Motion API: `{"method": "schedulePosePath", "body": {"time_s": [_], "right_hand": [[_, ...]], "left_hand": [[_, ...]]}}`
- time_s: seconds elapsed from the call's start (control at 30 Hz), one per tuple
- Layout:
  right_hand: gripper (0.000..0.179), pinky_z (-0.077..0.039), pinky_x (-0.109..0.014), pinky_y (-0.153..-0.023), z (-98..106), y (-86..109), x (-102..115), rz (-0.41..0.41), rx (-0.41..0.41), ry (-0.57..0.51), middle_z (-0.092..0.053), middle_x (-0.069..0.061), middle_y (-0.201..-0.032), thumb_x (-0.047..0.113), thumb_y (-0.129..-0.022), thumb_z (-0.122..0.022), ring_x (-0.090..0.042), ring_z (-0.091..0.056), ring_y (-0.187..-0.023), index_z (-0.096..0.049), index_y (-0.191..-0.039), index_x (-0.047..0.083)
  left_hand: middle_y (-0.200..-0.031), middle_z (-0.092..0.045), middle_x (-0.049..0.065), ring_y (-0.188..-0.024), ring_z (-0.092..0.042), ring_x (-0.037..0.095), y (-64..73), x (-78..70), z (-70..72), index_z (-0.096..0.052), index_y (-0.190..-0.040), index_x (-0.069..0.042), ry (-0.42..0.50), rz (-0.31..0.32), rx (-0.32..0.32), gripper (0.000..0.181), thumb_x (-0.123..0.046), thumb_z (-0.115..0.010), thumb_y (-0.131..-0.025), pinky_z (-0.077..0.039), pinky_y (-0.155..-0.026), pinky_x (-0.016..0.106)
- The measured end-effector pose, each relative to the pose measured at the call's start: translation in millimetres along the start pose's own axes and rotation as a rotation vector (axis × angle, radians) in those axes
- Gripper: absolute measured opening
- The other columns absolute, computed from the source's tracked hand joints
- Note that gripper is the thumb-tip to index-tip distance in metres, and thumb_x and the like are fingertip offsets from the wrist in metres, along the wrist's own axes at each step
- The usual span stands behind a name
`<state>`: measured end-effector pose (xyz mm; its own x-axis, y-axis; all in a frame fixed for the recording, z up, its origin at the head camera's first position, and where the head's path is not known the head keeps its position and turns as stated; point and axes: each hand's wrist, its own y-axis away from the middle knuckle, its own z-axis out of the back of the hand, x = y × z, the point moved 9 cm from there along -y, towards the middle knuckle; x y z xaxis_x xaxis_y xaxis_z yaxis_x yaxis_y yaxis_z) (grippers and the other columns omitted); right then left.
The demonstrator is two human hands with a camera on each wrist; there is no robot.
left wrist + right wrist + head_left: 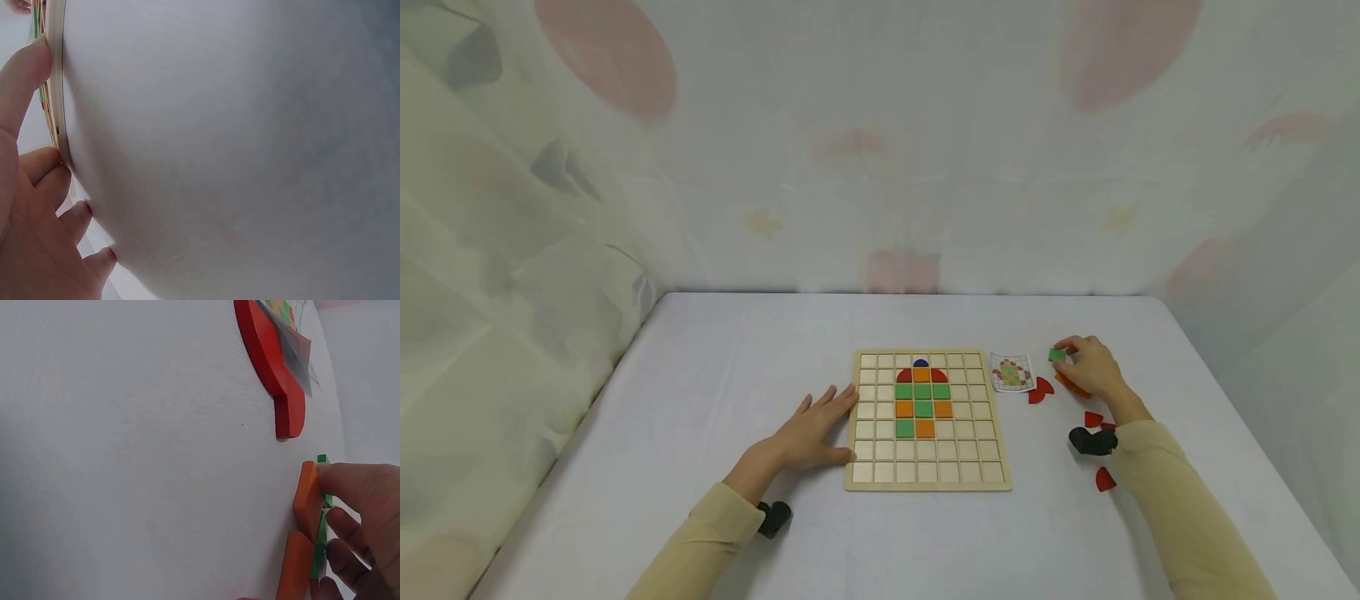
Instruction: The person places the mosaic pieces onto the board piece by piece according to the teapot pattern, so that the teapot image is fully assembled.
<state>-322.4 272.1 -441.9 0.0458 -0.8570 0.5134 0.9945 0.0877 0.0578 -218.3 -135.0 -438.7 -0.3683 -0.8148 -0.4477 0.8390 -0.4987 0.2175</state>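
A wooden grid board [928, 482] lies on the table, with green, orange, red and blue tiles set in its upper middle cells. My left hand [808, 431] is spread at its left side, thumb and index finger touching the rim; the left wrist view shows the thumb [28, 72] against the board's edge [56, 81]. Off to the right, my right hand [1092, 367] pinches a green square tile [1057, 355] between thumb and fingers. Orange tiles [295, 565] lie right beneath that hand, with more green [319, 550] beside them. The fingers partly hide this group.
A small printed pattern card [1012, 373] lies just right of the board, with red pieces [1037, 392] at its corner. More red pieces [1105, 479] lie near the right forearm. A patterned cloth [760, 167] hangs behind the white table [760, 333].
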Motion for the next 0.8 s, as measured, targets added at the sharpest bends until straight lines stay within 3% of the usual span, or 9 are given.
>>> {"method": "schedulePosePath", "body": {"time_s": [0.8], "right_hand": [[0.037, -0.044, -0.052, -0.081, 5.6, 6.6, 0.7, 0.000, -0.060, -0.027, -0.051, -0.027, -0.108, 0.019, -0.088, -0.057, -0.042, -0.050, -0.100, -0.052, -0.114, -0.008]], "left_hand": [[-0.154, -0.018, 0.002, -0.141, -0.013, 0.030, -1.4, 1.7, -1.1, -0.024, -0.147, -0.011, -0.007, 0.013, -0.001, 0.089, -0.037, -0.073, -0.076, -0.008, -0.109, 0.059]]}}
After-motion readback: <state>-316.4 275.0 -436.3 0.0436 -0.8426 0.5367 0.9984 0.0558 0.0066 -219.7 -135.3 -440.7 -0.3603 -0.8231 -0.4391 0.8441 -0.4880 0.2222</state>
